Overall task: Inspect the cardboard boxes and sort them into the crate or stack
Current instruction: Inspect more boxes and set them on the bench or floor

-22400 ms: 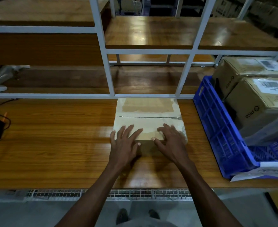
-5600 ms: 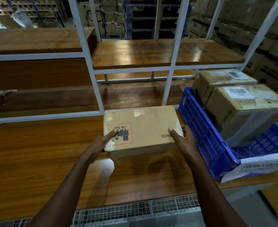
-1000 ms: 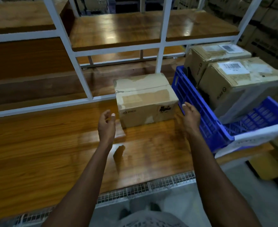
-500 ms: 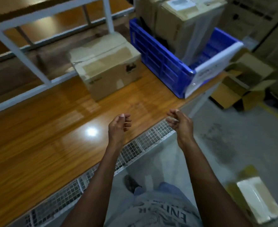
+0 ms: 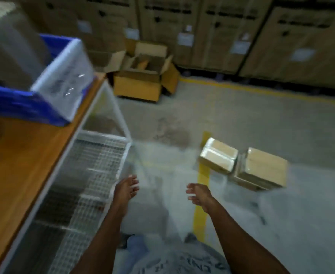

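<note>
Both hands have swung off the table [image 5: 20,165] toward the floor: left hand [image 5: 126,189] and right hand [image 5: 199,194], each grip loose and empty. Two boxes [image 5: 241,165] wait on the floor, uninspected I judge. Crate [image 5: 24,107] already holds boxes, blurred.

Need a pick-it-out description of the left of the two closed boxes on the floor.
Follow the yellow floor line ahead of the right hand. Two closed boxes sit side by side on it; take the left box, the smaller one, with a taped seam across its top, overlapping the line unlike the bigger box.
</note>
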The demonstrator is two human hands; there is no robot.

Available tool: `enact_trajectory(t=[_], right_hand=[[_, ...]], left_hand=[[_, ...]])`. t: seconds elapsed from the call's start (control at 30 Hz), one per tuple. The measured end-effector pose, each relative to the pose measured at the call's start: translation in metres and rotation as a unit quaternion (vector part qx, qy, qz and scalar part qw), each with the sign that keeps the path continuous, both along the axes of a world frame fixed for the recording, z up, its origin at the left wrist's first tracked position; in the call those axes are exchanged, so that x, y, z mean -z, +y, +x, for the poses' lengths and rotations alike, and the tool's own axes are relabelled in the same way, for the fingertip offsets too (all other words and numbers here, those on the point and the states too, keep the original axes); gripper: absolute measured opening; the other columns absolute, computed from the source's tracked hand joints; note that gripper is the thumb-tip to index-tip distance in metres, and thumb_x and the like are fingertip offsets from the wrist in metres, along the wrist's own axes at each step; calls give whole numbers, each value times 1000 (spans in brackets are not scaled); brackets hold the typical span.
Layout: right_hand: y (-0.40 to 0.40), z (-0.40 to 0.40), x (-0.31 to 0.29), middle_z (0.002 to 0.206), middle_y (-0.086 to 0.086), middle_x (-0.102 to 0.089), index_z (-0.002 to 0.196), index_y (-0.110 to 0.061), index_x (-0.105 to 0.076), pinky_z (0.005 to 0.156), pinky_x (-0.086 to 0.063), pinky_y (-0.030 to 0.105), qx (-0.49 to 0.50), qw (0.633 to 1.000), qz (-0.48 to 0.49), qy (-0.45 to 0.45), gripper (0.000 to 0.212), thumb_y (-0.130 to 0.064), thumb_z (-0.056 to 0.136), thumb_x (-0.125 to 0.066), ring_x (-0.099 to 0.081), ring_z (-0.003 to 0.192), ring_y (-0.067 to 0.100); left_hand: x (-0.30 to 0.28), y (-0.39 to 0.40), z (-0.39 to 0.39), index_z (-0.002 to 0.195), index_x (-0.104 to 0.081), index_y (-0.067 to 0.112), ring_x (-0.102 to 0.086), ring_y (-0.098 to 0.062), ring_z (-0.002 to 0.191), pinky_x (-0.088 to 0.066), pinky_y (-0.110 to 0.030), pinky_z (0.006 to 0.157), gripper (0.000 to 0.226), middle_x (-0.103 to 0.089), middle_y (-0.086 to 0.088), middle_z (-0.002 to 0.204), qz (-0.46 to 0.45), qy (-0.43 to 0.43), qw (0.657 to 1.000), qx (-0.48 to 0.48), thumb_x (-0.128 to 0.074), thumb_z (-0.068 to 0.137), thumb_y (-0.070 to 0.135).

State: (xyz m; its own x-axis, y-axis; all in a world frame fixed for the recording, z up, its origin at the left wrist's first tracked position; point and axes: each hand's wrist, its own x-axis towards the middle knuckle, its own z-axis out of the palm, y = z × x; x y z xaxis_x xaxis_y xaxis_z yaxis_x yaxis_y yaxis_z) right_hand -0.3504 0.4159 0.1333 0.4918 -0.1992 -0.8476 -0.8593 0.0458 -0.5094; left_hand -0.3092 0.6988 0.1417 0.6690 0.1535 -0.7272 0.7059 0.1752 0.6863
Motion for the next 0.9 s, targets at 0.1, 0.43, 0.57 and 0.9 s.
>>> enact_trajectory(t=[0.1,0.43,0.57,0.9], right_hand=[[-90,-39,7,95,7,-70,91,-14,-70,55,-38,24,73,997,-8,38,12,-21,98,-63,-60,64,22],[-299,-107,13,101,11,-70,93,-8,-71,63,-42,28,266,962,-20,54,13,-18,97,-64,-62,79,27],[-364,-99,19,107,12,-72,107,-5,-71,69,-48,32,307,951,-21,44,20,-22,99,-63,-63,88,29],[-528,-28,37,122,18,-69,119,-7,-69,93,-52,42,300,949,-90,36,25,-24,102,-65,-61,93,23]], left_hand=[[9,-78,5,116,-67,9,-67,-12,60,-49,-22,55,26,-68,-4,93,3,2,998,68,-51,106,26],[13,-308,44,107,-72,14,-66,-25,83,-49,-31,71,23,-72,-8,105,39,10,947,318,-51,104,23],[17,-395,75,110,-73,13,-65,-25,83,-47,-33,73,23,-73,-7,102,42,11,918,395,-54,104,25],[65,-588,181,106,-68,12,-58,-19,65,-41,-26,60,21,-65,-4,86,42,44,862,503,-54,106,28]])
